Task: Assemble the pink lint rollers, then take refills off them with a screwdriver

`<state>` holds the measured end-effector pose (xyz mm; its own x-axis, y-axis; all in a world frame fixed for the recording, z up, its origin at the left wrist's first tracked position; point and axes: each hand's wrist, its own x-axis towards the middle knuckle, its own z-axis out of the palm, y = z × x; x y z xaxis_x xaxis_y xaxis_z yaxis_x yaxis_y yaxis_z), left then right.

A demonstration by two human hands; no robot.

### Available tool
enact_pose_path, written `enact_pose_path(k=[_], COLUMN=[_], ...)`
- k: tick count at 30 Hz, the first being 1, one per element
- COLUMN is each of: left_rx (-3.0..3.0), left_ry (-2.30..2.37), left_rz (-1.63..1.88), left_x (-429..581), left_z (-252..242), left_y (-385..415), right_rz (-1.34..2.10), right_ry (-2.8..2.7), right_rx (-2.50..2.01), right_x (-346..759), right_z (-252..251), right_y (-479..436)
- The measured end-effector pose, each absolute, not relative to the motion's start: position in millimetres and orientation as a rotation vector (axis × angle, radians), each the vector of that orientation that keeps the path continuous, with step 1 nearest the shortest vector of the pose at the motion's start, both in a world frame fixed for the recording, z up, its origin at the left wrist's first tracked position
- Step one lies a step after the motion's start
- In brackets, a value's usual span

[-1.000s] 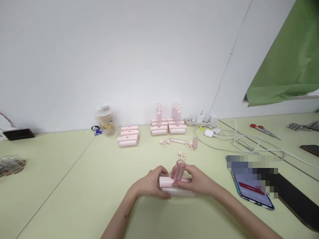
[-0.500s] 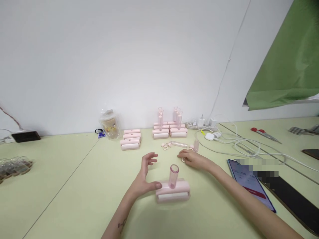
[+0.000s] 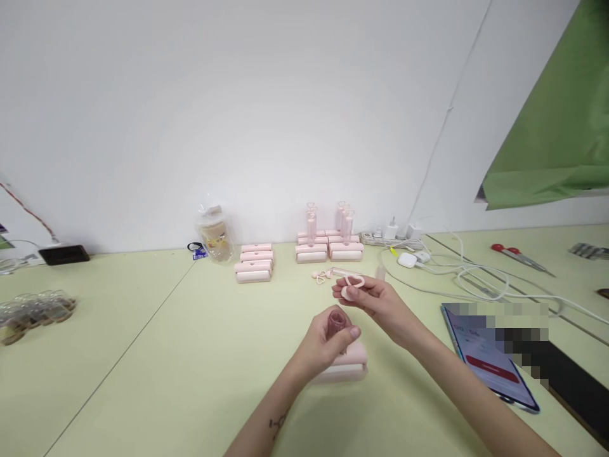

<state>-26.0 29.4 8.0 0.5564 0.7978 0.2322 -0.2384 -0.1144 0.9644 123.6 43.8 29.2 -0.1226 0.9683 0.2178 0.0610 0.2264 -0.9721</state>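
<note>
A pink roller block (image 3: 349,365) lies on the pale green table (image 3: 166,355) in front of me, with a clear pink tube (image 3: 337,320) standing upright on it. My left hand (image 3: 326,348) is wrapped round the tube. My right hand (image 3: 373,298) hovers just above and behind it, pinching a small pink heart-shaped cap (image 3: 352,287) between the fingertips. The cap sits a little above and to the right of the tube's open mouth.
Stacks of pink blocks (image 3: 254,262) and finished ones with tubes (image 3: 328,244) line the wall. A loose tube (image 3: 340,273), a plastic jar (image 3: 215,236), chargers and cables (image 3: 457,270), scissors (image 3: 516,257), a phone (image 3: 490,362) and small clear pots (image 3: 33,308) lie around.
My right hand picked the heart-shaped cap off the table and brought it back above the tube. My left hand moved from the block's end to grip the tube.
</note>
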Motion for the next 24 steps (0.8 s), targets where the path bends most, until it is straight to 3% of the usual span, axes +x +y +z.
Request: enact_pose_path(k=[10, 24], left_rx=[1.354, 1.29], left_ry=[0.412, 0.411], left_rz=[0.942, 0.933], left_x=[-26, -26], left_z=[-7, -6], left_y=[39, 38], right_rz=[1.177, 0.996], right_ry=[-1.525, -1.545], right_rx=[-0.882, -0.956], right_x=[93, 91], right_z=[44, 44], right_y=[11, 6])
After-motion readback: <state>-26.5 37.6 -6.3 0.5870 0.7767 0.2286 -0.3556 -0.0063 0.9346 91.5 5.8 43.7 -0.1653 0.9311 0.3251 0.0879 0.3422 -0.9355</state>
